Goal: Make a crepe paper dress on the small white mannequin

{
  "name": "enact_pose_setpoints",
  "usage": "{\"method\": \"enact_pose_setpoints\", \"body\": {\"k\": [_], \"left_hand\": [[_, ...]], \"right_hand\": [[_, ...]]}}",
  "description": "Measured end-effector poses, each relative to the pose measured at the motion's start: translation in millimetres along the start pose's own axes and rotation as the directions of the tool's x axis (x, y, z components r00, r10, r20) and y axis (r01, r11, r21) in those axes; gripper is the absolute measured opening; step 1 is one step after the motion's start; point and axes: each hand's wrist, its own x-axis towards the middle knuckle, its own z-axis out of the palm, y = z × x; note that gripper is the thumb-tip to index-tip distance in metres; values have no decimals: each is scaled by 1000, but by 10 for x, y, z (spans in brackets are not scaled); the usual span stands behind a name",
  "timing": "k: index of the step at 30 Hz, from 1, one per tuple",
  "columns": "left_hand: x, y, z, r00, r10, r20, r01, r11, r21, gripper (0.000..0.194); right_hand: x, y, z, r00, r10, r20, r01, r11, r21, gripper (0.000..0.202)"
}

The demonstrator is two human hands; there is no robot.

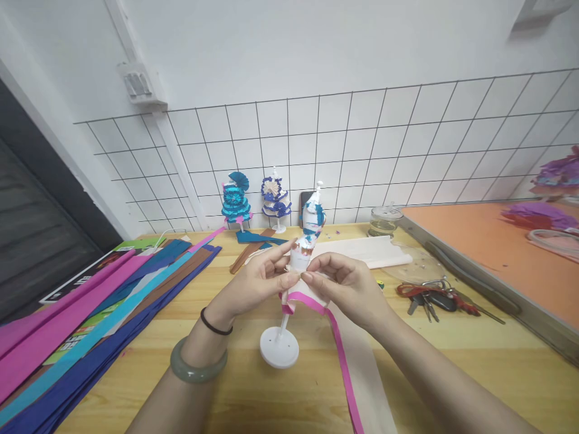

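Tilted in front of me is a small white dress form (pixel 300 260) on a thin post with a round white base (pixel 279 348). Bits of blue and brown paper cover its upper part. My left hand (pixel 265 274) grips the form around its lower body, thumb at the front. Beside it, my right hand (pixel 344 280) pinches the top edge of a cream crepe paper strip (pixel 362 361) against the form. A pink border (pixel 341 352) runs along the strip, which trails down toward me. The pinched fold itself is mostly hidden by my fingertips.
Coloured crepe strips (pixel 108 301) lie at left. Two decorated forms, one teal (pixel 236 199) and one purple and white (pixel 275 199), stand by the tiled wall, near a phone (pixel 306 199). Keys (pixel 434 298), a glass bowl (pixel 384 222) and an orange board (pixel 506 259) are at right.
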Motion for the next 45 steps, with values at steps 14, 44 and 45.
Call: {"method": "enact_pose_setpoints", "body": {"k": [14,44,45], "left_hand": [[30,25,108,997,58,-59,-51,992,115,48],[83,11,150,974,-31,-226,47,997,65,30],[84,9,151,973,-26,-231,43,997,67,28]], "right_hand": [[-4,56,-17,998,-70,6,70,991,-114,13],[-60,-3,-8,777,-596,203,588,569,-575,27],[-70,-4,2,742,-615,267,625,489,-609,28]]}}
